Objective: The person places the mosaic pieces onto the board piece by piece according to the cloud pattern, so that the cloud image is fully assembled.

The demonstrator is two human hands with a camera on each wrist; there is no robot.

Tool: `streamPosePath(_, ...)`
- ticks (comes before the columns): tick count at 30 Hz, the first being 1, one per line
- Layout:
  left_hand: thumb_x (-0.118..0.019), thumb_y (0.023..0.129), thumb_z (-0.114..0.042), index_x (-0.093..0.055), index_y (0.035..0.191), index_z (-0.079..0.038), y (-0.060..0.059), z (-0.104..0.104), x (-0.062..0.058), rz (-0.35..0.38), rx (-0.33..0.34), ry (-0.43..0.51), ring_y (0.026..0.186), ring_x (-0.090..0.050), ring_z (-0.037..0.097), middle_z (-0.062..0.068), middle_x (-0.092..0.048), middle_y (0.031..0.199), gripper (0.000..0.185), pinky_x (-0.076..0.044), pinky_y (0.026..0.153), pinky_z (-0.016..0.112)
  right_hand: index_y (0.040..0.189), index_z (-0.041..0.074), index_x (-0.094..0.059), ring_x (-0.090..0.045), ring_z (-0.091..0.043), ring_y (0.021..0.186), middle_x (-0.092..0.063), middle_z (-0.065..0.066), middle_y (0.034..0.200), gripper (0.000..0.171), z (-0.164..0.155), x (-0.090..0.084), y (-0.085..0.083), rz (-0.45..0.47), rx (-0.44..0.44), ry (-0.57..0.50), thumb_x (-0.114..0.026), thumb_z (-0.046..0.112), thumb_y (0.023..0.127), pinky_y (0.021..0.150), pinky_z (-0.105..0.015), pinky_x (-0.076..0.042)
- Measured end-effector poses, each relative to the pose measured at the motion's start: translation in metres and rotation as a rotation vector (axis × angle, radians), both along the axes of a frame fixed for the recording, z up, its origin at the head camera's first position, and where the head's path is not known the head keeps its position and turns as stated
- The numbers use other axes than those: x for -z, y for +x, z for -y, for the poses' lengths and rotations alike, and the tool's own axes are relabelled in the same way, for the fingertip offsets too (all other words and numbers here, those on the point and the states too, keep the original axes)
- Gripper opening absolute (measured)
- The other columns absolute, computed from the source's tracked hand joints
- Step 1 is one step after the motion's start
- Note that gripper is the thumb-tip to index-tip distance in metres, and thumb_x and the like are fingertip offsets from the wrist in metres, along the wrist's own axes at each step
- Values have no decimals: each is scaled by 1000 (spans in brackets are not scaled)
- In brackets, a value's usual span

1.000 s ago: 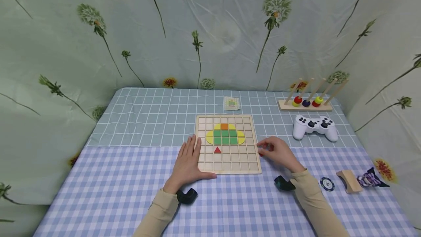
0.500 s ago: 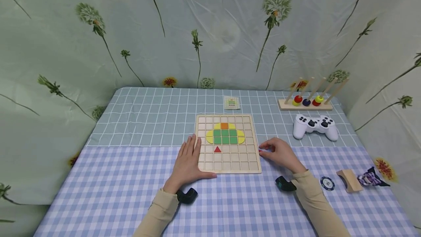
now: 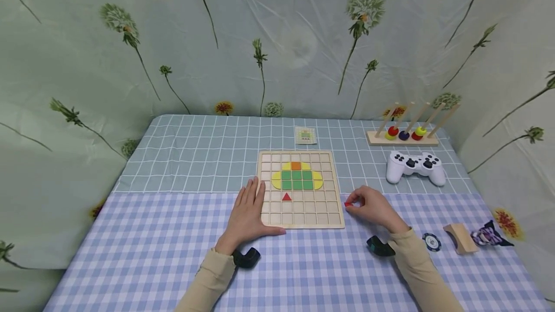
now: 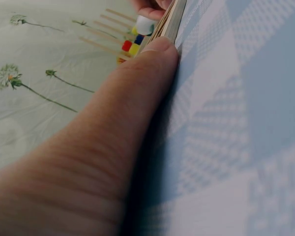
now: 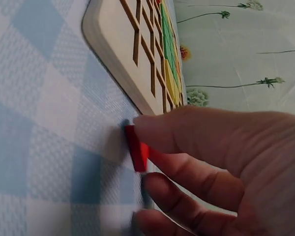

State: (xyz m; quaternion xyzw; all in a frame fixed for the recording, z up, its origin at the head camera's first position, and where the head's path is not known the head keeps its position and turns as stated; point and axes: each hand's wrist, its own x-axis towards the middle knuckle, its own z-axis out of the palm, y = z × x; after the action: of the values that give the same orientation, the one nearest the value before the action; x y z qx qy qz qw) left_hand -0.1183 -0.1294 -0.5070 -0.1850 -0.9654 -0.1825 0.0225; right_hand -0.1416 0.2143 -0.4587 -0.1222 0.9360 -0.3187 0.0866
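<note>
Beside grid board [image 3: 299, 215], pinched red piece [image 3: 347, 204].

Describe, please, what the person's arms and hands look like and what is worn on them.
Both arms wear long beige sleeves that reach the wrists. The left hand and the right hand are bare, with no gloves or rings to be seen. A small black camera unit sits at the left wrist, and a second black unit, with a teal tinge, at the right wrist.

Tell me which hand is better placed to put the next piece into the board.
Right, probably: the right hand already pinches a red piece beside the board, while the left hand lies flat on the board's left edge, steadying it.
</note>
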Motion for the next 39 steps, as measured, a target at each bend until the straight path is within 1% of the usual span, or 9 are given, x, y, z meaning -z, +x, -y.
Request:
streamPosePath(4,-65,60,-79,-13,151,-1,0,0,-1,-4,-1,5,143,0,30,19,-6,156,131,-6,114,45,83,7,-71,-43,-15,63,-53,0,73,7,-1,-3,3,8,-9,29,-76,9,77,53,-28,-35)
streamPosePath(10,-64,59,-81,-11,151,-1,0,0,0,5,-5,-7,143,1,29,18,-5,156,132,-4,114,44,87,8,-73,-45,-16,67,-57,0,81,13,-3,-4,7,23,22,51,-79,10,76,55,-29,-37)
streamPosePath(16,-64,60,-80,-11,151,-1,0,1,0,3,-9,-5,143,2,29,18,-5,156,132,-4,114,44,86,9,-70,-45,-17,69,-56,0,81,13,-1,-2,8,28,17,60,-78,8,76,57,-29,-37)
streamPosePath(19,-64,60,-80,-11,151,-1,1,1,0,2,-6,2,143,1,29,18,-5,156,132,-4,114,44,86,9,-67,-46,-17,68,-54,0,76,15,0,-2,8,50,15,22,-77,4,76,56,-29,-38)
streamPosePath(24,-64,59,-80,-12,151,-1,1,0,1,-3,-3,2,143,1,29,18,-6,156,132,-5,114,44,87,8,-65,-48,-16,66,-55,0,73,15,3,-1,12,92,56,-56,-74,1,77,55,-27,-40)
streamPosePath(26,-64,59,-80,-12,151,-1,1,0,1,-7,-3,0,143,0,29,18,-6,156,132,-5,114,44,87,7,-65,-48,-16,66,-56,0,74,14,3,0,12,73,75,-68,-74,1,77,55,-27,-40)
streamPosePath(30,-64,59,-80,-12,151,-1,0,0,1,-7,-1,1,143,0,29,18,-6,156,132,-5,114,44,88,5,-64,-48,-15,64,-57,0,73,16,4,2,12,-4,119,-82,-75,1,76,54,-26,-39)
streamPosePath(35,-65,59,-80,-13,151,-1,1,0,1,-5,-1,0,143,0,29,18,-7,156,132,-6,114,44,85,6,-66,-46,-15,62,-56,2,68,17,12,1,5,-102,180,-91,-78,4,74,52,-25,-35)
streamPosePath(39,-65,60,-79,-14,151,0,1,0,0,-12,-3,6,143,-1,30,19,-8,156,131,-6,114,45,81,7,-69,-45,-15,59,-54,3,64,15,27,0,-2,-151,182,-132,-81,6,73,49,-24,-34)
